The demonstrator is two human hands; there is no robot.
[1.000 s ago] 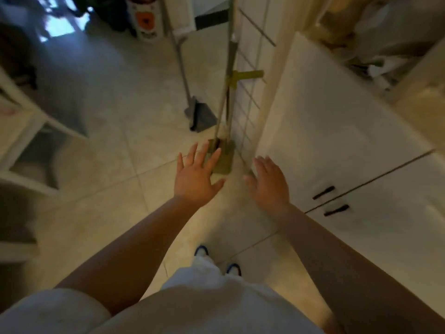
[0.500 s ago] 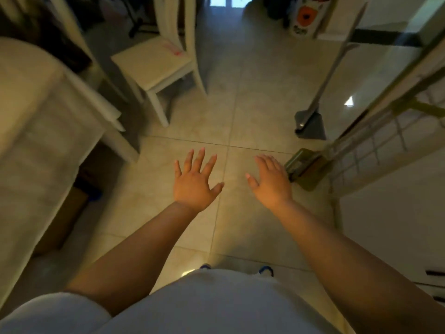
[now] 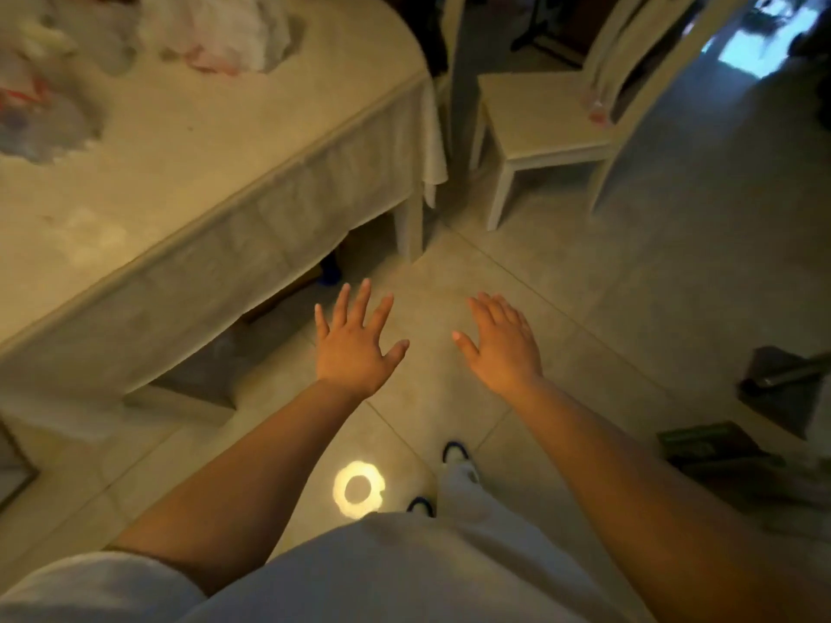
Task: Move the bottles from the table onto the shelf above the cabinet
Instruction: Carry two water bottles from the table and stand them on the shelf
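Both my left hand (image 3: 353,353) and right hand (image 3: 506,348) hang spread and empty; I judge I'm heading for the table (image 3: 216,141) at upper left to find a bottle.

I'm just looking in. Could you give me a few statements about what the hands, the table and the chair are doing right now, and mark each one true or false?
1. Both hands are empty, fingers spread. True: the left hand and the right hand hold nothing.
2. The left hand rests on the table. False: it hangs over the floor, clear of the table.
3. A cloth covers the table. True: the cloth hangs over its edge.
4. A bottle stands on the chair. False: the chair seat shows no bottle.
5. Plastic bags lie on the table. True: the bags sit at its far side.
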